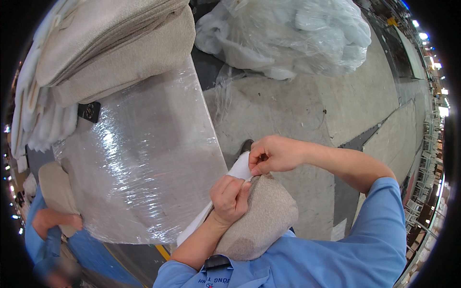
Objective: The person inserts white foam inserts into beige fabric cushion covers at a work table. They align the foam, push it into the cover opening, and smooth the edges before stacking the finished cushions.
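Co-worker: at the far left I see a person's arm (50,218) in a blue sleeve beside the wrapped block.
Wrapped block: a plastic-wrapped block (144,163) with folded beige fabric (110,43) stacked on its top; its right edge runs just beside my hands.
Left hand: my left hand (229,198) is curled, pinching the beige cover (261,221) over white padding (238,169).
Right hand: my right hand (273,154) pinches the cover's top edge.
Floor: open concrete floor (345,105) to the right; a clear bag (288,33) lies beyond.
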